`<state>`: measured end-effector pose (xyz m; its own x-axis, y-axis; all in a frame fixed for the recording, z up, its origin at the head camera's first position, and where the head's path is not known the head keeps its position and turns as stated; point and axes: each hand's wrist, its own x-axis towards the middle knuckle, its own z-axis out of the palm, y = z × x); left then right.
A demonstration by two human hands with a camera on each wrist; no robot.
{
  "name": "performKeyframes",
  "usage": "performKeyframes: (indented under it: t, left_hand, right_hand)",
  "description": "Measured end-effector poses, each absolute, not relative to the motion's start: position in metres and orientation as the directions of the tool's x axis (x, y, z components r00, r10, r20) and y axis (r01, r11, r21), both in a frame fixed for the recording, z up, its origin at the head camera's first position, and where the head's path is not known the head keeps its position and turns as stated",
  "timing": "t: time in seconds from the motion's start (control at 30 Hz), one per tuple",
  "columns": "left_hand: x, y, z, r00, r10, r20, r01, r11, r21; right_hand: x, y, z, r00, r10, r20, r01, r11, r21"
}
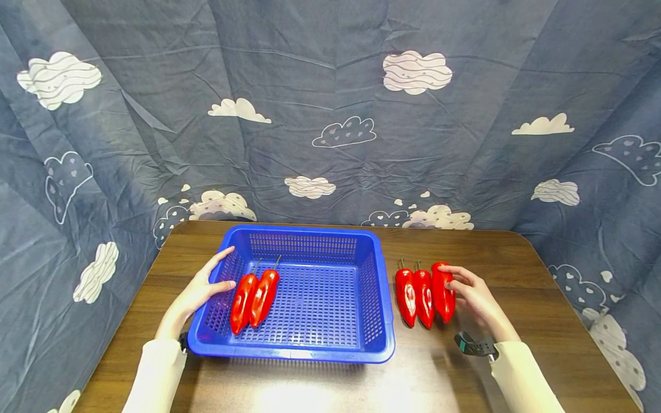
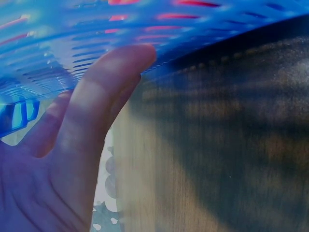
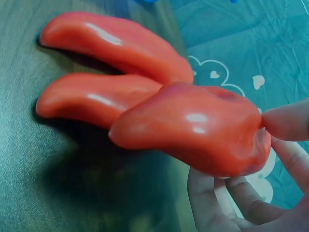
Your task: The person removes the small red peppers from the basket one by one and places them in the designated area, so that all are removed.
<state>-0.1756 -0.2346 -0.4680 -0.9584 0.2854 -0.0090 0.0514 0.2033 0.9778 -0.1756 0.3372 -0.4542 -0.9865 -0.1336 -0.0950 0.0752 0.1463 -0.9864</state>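
Note:
My left hand rests at the left side of the blue perforated basket, its thumb and forefinger spread and fairly straight against it. In the left wrist view the thumb lies against the blue mesh. Two long glossy red peppers with green stems, one of them this pepper, lie side by side inside the basket. My right hand pinches the top end of another red pepper; fingers hide its stem. To that pepper's left lie a red pepper and another red pepper on the table.
A brown wooden table carries everything. Behind it hangs a dark blue curtain with white cloud prints, close to the back edge. A dark band is worn on the right wrist.

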Motion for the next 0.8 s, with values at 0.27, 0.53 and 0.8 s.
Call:
performKeyframes:
  t: [0.27,0.53,0.8]
  left_hand:
    - [-0.176,-0.234,-0.468,-0.958,0.287,-0.002,0.055,0.191,0.98]
    - [-0.175,-0.234,-0.466,-0.959,0.283,0.0,0.054,0.182,0.982]
    - [-0.175,-0.234,-0.467,-0.958,0.287,0.002,0.06,0.194,0.979]
  right_hand:
    - [-0.175,0.342,-0.462,-0.988,-0.093,-0.125,0.108,0.17,-0.98]
    - [-0.176,0.345,-0.469,-0.985,-0.056,-0.162,0.149,0.188,-0.971]
    - [-0.177,0.344,-0.472,-0.978,-0.021,-0.206,0.194,0.254,-0.948]
